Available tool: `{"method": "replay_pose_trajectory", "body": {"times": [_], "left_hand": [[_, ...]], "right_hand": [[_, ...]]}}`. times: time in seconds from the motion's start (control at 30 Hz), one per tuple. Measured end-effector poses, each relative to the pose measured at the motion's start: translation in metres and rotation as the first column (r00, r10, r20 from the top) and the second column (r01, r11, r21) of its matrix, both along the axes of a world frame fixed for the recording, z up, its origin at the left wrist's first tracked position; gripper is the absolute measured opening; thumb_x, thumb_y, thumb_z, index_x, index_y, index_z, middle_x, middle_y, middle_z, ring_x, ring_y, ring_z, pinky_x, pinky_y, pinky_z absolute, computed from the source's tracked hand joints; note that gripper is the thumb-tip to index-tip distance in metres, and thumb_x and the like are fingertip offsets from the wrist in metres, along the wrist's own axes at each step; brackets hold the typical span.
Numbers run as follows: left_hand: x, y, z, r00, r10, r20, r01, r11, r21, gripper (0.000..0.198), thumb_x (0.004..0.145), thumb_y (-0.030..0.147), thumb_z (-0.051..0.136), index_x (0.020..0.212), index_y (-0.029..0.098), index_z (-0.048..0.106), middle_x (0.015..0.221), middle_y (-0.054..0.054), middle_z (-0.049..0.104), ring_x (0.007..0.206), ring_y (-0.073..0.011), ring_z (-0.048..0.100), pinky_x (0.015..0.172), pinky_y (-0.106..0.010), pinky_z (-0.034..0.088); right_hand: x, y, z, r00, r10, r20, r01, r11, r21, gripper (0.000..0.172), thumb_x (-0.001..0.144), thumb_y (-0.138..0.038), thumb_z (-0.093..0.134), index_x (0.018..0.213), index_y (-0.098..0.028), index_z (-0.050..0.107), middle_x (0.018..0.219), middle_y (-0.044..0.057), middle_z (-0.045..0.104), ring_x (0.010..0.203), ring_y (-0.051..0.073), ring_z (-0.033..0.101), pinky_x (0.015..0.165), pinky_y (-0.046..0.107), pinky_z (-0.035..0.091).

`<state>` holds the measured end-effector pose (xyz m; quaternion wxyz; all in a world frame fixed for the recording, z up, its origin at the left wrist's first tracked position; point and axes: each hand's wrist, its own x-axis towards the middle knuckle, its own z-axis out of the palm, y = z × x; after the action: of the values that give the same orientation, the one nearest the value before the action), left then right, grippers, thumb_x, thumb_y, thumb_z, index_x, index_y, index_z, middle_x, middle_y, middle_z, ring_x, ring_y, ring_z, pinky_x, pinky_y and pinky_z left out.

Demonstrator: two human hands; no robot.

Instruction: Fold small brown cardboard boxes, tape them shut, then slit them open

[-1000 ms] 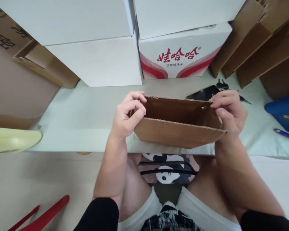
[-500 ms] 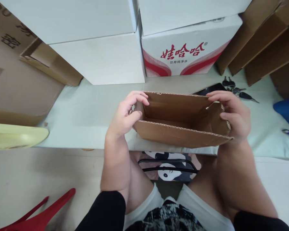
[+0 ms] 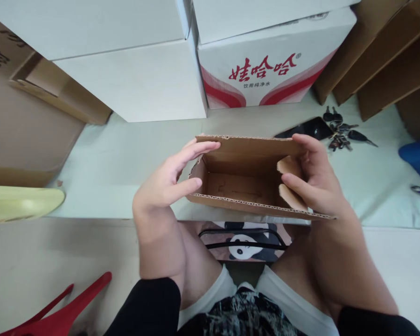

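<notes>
An open-topped brown cardboard box (image 3: 231, 205) sits at the front edge of the covered table, its inside facing up. My left hand (image 3: 161, 179) spans the box's left end, fingertips over the far rim and thumb at the near corner. At the opposite end, my right hand (image 3: 318, 177) grips the box, its fingers on the far rim and thumb inside. Between that thumb and the wall, the right end panel (image 3: 291, 196) is folded inward. Both palms face the box's ends.
Behind the box stand white cartons (image 3: 136, 84), one with red lettering (image 3: 262, 70). A black phone (image 3: 308, 128) and several keys (image 3: 339, 128) lie at back right. Brown cartons (image 3: 381, 56) lean on the right. A yellow-green object (image 3: 21, 203) juts over the left edge.
The right end panel of the box has bent inward under my right hand, which moved left. My left hand's fingers have spread wider at the left end. The view shifted slightly.
</notes>
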<state>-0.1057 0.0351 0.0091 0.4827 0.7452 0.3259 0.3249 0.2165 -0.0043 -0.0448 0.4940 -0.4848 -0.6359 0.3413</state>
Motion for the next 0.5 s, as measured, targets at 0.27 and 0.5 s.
{"method": "replay_pose_trajectory", "body": {"times": [0.27, 0.5], "left_hand": [[0.003, 0.006, -0.012, 0.989, 0.124, 0.078, -0.120, 0.991, -0.053, 0.035, 0.091, 0.036, 0.072, 0.124, 0.027, 0.075, 0.131, -0.007, 0.074, 0.132, -0.0292, 0.064, 0.118, -0.045, 0.048], [0.012, 0.014, -0.027, 0.947, 0.167, 0.273, -0.129, 0.980, -0.152, 0.035, 0.086, 0.045, 0.080, 0.114, 0.025, 0.077, 0.128, -0.007, 0.075, 0.133, -0.0275, 0.063, 0.119, -0.042, 0.046]], "right_hand": [[0.010, 0.000, -0.009, 0.987, 0.116, 0.108, -0.115, 0.993, -0.014, 0.062, 0.089, -0.040, 0.070, 0.146, -0.040, 0.045, 0.143, 0.004, 0.060, 0.131, 0.030, 0.060, 0.116, 0.057, 0.047], [0.009, -0.001, -0.002, 0.985, 0.132, 0.109, -0.124, 0.989, -0.079, 0.060, 0.091, -0.045, 0.067, 0.145, -0.048, 0.043, 0.146, 0.001, 0.057, 0.136, 0.034, 0.058, 0.117, 0.059, 0.048]]}}
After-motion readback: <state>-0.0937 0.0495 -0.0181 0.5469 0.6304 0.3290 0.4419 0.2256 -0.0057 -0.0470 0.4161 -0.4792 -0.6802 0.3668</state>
